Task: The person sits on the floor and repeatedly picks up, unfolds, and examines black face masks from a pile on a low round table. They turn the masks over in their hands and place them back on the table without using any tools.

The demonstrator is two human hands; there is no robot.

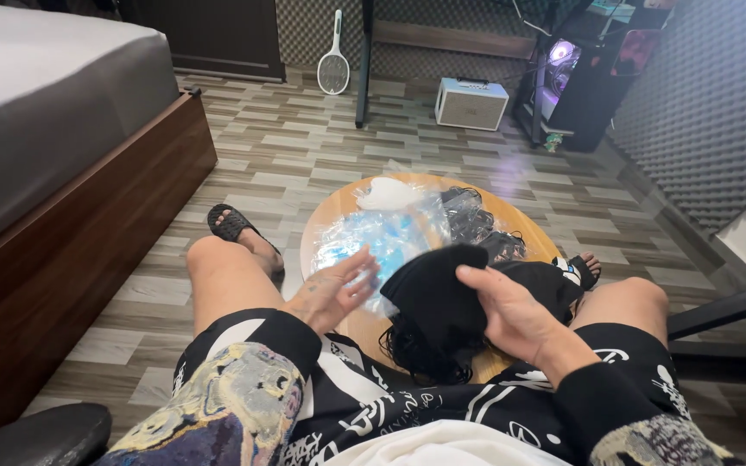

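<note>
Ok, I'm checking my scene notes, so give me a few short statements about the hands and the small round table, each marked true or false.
1. The right hand grips a black cloth item. True.
2. The left hand holds a white racket. False: it is open, beside clear plastic bags; the white racket-shaped swatter leans by the far wall.
3. The round wooden table stands between the person's knees. True.
4. The floor is carpeted red. False: it is grey wood-look planking.

My left hand (331, 292) is motion-blurred; the black cloth (439, 298) hides my right hand's (511, 315) fingertips and part of the round wooden table (330, 216). Bed (45, 129) cropped at left edge.
</note>
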